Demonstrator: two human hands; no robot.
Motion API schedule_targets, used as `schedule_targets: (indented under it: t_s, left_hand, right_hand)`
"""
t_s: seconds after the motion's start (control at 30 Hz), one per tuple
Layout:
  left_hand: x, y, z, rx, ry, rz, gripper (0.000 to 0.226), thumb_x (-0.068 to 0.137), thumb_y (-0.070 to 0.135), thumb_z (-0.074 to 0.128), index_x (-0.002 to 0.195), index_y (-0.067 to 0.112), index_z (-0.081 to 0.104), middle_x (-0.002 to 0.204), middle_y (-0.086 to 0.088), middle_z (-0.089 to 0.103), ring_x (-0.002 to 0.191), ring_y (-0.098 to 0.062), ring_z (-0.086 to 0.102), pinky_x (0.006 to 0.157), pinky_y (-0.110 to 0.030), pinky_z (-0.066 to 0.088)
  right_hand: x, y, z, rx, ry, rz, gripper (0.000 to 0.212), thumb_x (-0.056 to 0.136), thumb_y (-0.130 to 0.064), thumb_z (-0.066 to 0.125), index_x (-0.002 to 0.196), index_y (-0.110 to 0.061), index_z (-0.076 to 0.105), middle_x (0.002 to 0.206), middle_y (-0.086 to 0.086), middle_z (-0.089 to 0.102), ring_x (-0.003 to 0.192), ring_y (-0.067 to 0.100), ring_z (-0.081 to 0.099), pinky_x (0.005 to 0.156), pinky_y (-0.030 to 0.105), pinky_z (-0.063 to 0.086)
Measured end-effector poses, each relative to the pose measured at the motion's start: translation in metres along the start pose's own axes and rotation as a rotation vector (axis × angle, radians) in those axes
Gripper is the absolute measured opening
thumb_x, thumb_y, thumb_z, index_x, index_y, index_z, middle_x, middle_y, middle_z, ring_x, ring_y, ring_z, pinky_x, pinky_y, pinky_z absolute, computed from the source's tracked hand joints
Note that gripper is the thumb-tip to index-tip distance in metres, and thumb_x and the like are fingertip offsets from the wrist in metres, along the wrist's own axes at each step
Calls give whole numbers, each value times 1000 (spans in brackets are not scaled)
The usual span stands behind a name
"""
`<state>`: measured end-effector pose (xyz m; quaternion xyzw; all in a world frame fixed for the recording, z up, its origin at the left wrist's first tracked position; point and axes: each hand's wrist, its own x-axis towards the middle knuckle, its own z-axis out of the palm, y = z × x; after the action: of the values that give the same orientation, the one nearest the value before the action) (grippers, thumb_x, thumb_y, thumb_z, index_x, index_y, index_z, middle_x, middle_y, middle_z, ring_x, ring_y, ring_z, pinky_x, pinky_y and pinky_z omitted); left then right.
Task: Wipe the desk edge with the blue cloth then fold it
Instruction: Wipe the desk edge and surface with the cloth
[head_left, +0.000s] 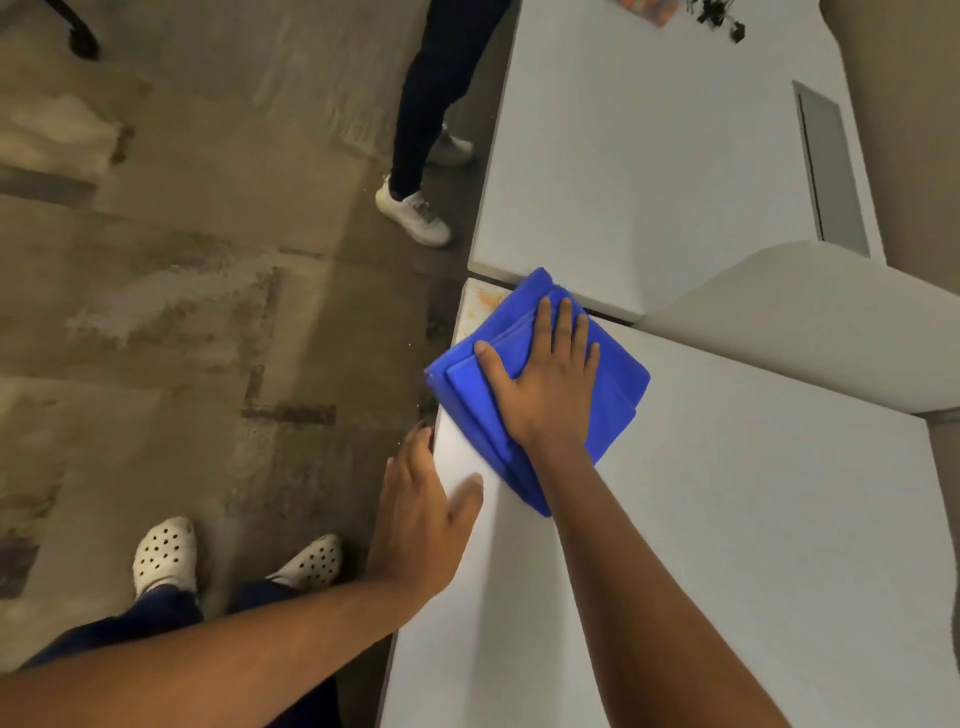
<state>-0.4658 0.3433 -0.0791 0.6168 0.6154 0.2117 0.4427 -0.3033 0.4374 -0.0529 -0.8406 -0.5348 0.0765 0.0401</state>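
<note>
The blue cloth (613, 384), folded into layers, lies on the white desk (753, 519) near its left edge and far corner. My right hand (545, 379) presses flat on the cloth, fingers spread, palm down. My left hand (421, 514) rests on the desk's left edge just nearer than the cloth, thumb on top and fingers curled over the side. A faint orange stain (485, 304) marks the desk corner just beyond the cloth.
A second white desk (649, 156) adjoins at the far side, with a grey cable slot (831, 166) and small dark clutter (722, 18). A curved white partition (810, 322) stands on the right. Another person's legs (431, 130) stand beside the far desk.
</note>
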Motion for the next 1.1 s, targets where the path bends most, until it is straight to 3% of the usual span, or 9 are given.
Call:
schedule_targets:
  t_s: [0.2, 0.27, 0.37, 0.5, 0.67, 0.77, 0.9, 1.0, 1.1]
  left_hand:
    - [2, -1, 4, -8, 48, 35, 86, 80, 66, 62, 148, 19, 38, 138, -4, 59, 121, -23, 60, 99, -34, 53]
    - [3, 0, 6, 34, 97, 69, 89, 77, 65, 70, 147, 17, 43, 136, -4, 60, 121, -22, 60, 105, -31, 51]
    - [3, -3, 6, 151, 205, 169, 98, 77, 66, 73, 150, 6, 45, 144, -7, 55, 129, -19, 49, 122, -10, 19]
    - [2, -5, 9, 67, 9, -25, 122, 71, 97, 51, 158, 16, 25, 154, -10, 50, 139, -30, 53, 115, -52, 48]
    - [2, -7, 8, 95, 5, 9, 104, 82, 84, 55, 158, 24, 18, 165, -11, 35, 147, -32, 45, 113, -58, 48]
    - [-18, -14, -4, 279, 19, 327, 87, 98, 67, 53, 155, 4, 31, 170, -18, 24, 158, -35, 28, 122, -63, 34]
    - [-47, -35, -23, 510, -311, 941, 72, 106, 61, 49, 152, 6, 51, 173, -15, 27, 164, -31, 13, 130, -56, 14]
    - [-32, -27, -32, 626, -560, 1151, 75, 105, 61, 46, 161, 11, 45, 173, -11, 30, 164, -25, 15, 131, -45, 7]
    - [-17, -20, -36, 659, -689, 1215, 82, 101, 62, 47, 164, 11, 39, 174, -12, 25, 164, -25, 10, 132, -46, 9]
  right_hand:
    - [10, -17, 5, 11, -68, -334, 68, 112, -52, 25, 171, -24, 7, 180, 1, 5, 167, 23, 1, 137, 44, 3]
    - [7, -11, 5, 25, -102, -455, 66, 113, -48, 29, 171, -22, 11, 180, 0, 8, 167, 21, 2, 136, 42, 1]
    - [-2, 23, -2, 63, -181, -630, 63, 113, -47, 31, 170, -22, 20, 179, -3, 16, 167, 16, 8, 136, 42, 6]
    - [7, 88, -20, 140, -149, -455, 58, 113, -45, 36, 168, -27, 27, 177, -8, 23, 165, 12, 15, 136, 44, 12]
    - [16, 69, -16, 120, -80, -295, 58, 114, -46, 33, 168, -28, 23, 177, -10, 21, 165, 12, 14, 136, 40, 9]
    - [22, 51, -15, 96, -81, -279, 60, 114, -46, 32, 169, -24, 23, 177, -5, 23, 165, 17, 16, 136, 43, 10]
    - [30, 20, -10, 80, -66, -314, 61, 113, -46, 32, 169, -23, 24, 176, -2, 26, 165, 20, 20, 136, 42, 10]
    - [23, -3, -7, 59, -59, -331, 62, 114, -47, 31, 169, -22, 21, 178, -2, 22, 166, 22, 16, 136, 43, 10]
    - [0, -24, -1, 41, -79, -422, 63, 113, -48, 30, 169, -22, 21, 179, -3, 18, 166, 23, 12, 136, 45, 8]
